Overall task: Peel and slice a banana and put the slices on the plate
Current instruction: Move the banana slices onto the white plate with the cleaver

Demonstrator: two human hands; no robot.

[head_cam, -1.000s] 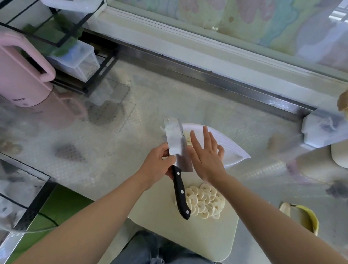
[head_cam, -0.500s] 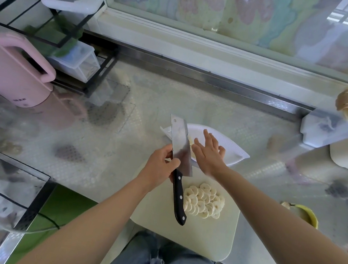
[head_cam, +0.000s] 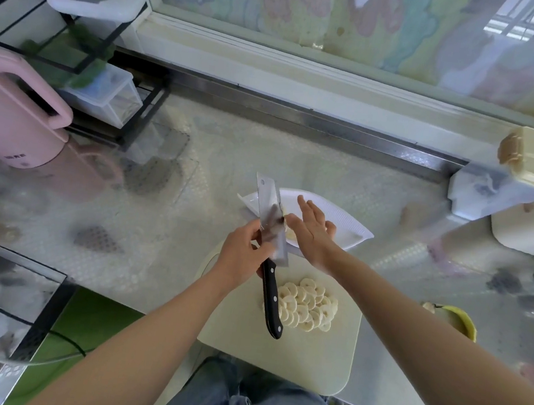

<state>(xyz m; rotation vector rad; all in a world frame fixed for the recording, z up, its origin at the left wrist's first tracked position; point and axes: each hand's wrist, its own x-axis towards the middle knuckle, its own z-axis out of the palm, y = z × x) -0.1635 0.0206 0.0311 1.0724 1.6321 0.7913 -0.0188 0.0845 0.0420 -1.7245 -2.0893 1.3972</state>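
My left hand (head_cam: 243, 256) grips a black-handled cleaver (head_cam: 271, 236) near where blade meets handle, its blade tilted over the near edge of the white leaf-shaped plate (head_cam: 340, 220). My right hand (head_cam: 311, 229) is flat against the blade's right side with fingers spread, over the plate. A few pale banana slices (head_cam: 289, 231) show between blade and palm on the plate. A heap of several banana slices (head_cam: 305, 303) lies on the cream cutting board (head_cam: 308, 350) below the hands. The yellow banana peel (head_cam: 455, 318) rests on the counter at the right.
A pink kettle-like appliance (head_cam: 12, 116) and a black wire rack (head_cam: 87, 48) with plastic boxes stand at the left. White containers (head_cam: 506, 196) crowd the right back. A steel ledge (head_cam: 302, 116) and window run behind. The counter's front edge is just below the board.
Both hands and the cleaver have shifted slightly forward over the plate. My right hand has slid down along the blade toward the plate, its fingers lowering from raised to flat.
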